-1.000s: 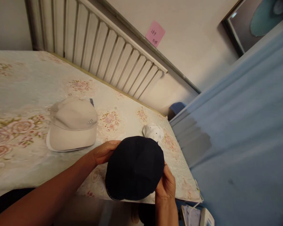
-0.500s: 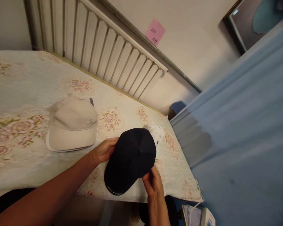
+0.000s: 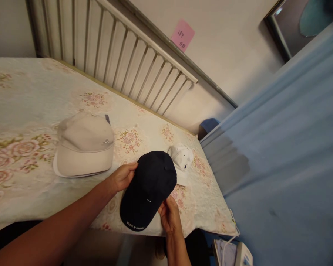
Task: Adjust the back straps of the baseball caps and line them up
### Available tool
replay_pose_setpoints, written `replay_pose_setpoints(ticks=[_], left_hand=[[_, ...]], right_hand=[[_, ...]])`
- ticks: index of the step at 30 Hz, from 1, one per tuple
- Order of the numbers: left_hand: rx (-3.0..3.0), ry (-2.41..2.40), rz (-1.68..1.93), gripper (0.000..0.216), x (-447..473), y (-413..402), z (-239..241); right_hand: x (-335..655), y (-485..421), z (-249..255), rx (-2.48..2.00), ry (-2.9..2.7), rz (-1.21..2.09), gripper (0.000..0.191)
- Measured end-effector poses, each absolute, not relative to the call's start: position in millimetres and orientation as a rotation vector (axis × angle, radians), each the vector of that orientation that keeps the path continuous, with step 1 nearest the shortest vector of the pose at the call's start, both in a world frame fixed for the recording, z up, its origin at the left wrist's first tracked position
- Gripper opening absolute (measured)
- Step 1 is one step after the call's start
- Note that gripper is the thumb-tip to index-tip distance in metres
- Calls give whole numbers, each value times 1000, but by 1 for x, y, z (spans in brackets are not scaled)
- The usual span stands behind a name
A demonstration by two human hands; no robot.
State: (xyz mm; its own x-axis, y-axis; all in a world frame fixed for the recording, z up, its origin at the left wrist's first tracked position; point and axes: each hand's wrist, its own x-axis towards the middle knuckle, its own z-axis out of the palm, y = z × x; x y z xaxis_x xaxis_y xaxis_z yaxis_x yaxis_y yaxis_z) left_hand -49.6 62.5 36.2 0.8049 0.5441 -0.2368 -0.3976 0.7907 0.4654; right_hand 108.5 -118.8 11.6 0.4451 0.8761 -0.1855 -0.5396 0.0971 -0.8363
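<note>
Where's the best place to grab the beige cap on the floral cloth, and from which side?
Probably the brim of the beige cap, coming from your near side, thumb above and fingers beneath: the crown faces up and the brim points towards you. Your left hand is nearer, but it's holding the dark cap.

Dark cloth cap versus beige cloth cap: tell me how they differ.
The dark cloth cap is held by left hand and right hand, while the beige cloth cap lies on the floral cover. Pale lettering runs along the dark cap's brim; the beige cap's brim shows none. Both have rounded crowns and brims.
</note>
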Motion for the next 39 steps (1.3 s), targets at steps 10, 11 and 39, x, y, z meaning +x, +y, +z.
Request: replay_pose_setpoints(ticks=[10,11,39], left_hand=[[357,415,524,35,-46,59,36],[360,414,533,35,-46,60,36],[540,167,417,24,-64,54,57]], right_hand=[[107,-119,8,-1009,-389,1038,29],[107,-119,8,-1012,-384,1039,29],[118,-135,87,-916,-198,1003,31]])
